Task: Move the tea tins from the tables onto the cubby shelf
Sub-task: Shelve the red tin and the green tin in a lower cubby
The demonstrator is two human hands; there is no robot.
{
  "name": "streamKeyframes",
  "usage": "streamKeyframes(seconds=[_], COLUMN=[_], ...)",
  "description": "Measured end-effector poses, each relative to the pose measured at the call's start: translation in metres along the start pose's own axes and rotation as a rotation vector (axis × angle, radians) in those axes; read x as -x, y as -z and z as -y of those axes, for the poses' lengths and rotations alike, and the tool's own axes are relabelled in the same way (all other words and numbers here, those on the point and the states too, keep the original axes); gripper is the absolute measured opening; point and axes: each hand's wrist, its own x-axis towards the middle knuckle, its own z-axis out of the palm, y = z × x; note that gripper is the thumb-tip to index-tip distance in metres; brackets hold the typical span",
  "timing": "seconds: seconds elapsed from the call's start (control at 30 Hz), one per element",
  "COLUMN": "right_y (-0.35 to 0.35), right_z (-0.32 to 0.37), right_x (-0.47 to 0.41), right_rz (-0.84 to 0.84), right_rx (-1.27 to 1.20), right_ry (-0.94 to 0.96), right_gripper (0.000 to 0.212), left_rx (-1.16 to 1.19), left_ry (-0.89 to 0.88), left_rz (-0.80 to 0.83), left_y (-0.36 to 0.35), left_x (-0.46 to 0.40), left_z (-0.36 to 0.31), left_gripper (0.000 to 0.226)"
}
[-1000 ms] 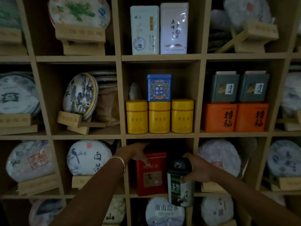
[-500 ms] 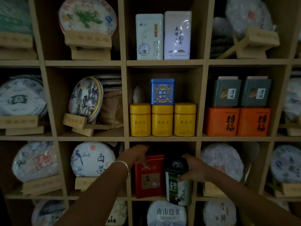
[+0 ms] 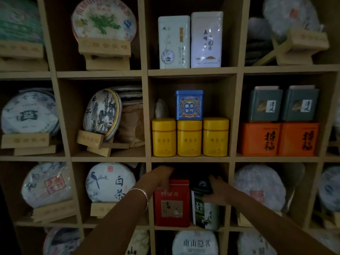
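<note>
- Head view, looking at a wooden cubby shelf (image 3: 145, 115); both hands reach into the cubby at lower centre of frame.
- Red tin (image 3: 172, 203) stands upright on the cubby floor, left half of that cubby.
- Left hand (image 3: 160, 178) w/ a bracelet (image 3: 144, 196) on the wrist rests on the red tin's top left corner; fingers curl over the lid edge toward the back. Fingertips are lost in shadow, so can't tell how firm the grip is.
- Green tin (image 3: 205, 208), round w/ a dark lid, sits just right of the red tin, touching or nearly so. It looks slightly tilted, base near the front lip of the cubby.
- Right hand (image 3: 219, 191) wraps the green tin's upper right side & lid, fingers loosely spread around it, thumb side toward the lid.
- Judgement: both tins are in the cubby, placing nearly done; green one not yet squared up.
- Risks:
  - letting go while the green tin leans → it may tip fwd off the front lip.
  - pushing it left too hard → could shove the red tin sideways or knock it back.
  - pulling the arms out carelessly → a sleeve-less forearm or the bracelet could clip the red tin's edge.
  - dim light inside the cubby hides the back wall, so depth is easy to misjudge.
- Cubby above holds yellow tins (image 3: 189, 138) w/ a blue tin (image 3: 189, 104) on top; not in the way.
</note>
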Motion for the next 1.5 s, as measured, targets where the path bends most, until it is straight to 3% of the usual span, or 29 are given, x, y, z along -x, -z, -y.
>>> streamKeyframes(seconds=[0.17, 0.33, 0.57, 0.9, 1.5], right_y=[-0.008, -0.003, 0.006, 0.011, 0.006], right_z=[0.010, 0.011, 0.004, 0.007, -0.005], right_x=[-0.003, 0.003, 0.011, 0.006, -0.007], right_rz=[-0.107, -0.177, -0.196, -0.075, -0.142], right_rx=[0.376, 0.602, 0.633, 0.573, 0.451], right_ry=[-0.038, 0.091, 0.187, 0.146, 0.207], right_gripper=[0.093, 0.072, 0.052, 0.031, 0.037], left_rx=[-0.001, -0.042, 0.270, 0.303, 0.335], left_ry=[-0.007, -0.015, -0.100, -0.074, -0.058], left_rz=[-0.052, -0.135, -0.351, -0.390, -0.481], left_y=[-0.008, -0.018, -0.020, -0.034, -0.045], left_x=[0.001, -0.001, 0.006, 0.007, -0.004], left_z=[0.003, 0.004, 0.004, 0.007, 0.008], left_gripper=[0.080, 0.079, 0.076, 0.065, 0.067])
